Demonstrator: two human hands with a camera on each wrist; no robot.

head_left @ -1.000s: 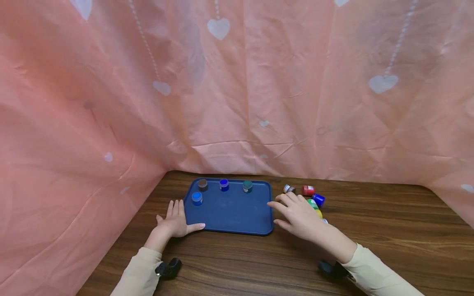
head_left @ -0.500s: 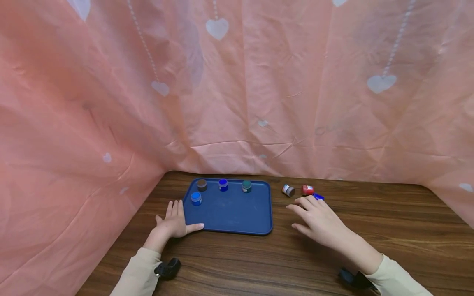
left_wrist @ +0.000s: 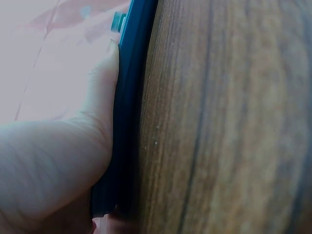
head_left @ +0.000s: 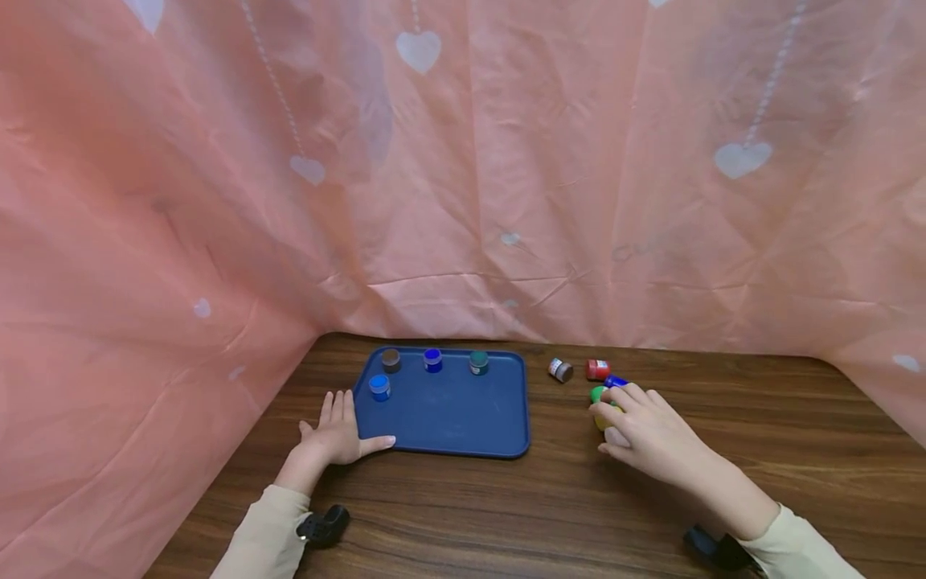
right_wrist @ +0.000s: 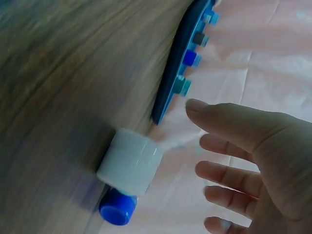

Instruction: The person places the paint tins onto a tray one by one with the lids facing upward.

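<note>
Blue tray is sitting on the counter; left hand is resting flat against its corner, fingers straight. Right hand is hovering open, gripping nothing, over the white pot right of the tray. Advice: keep bracing the tray, pinch the pot by its sides.

The wood-grain counter carries a blue tray that lies between the two hands, its near left corner touching the left hand. Beyond the right hand a grey-lidded jar and a red jar lie on their sides on the bare wood. Just beside that hand's fingertips lie a green jar, a blue-lidded jar, a yellow one and a white jar.
</note>
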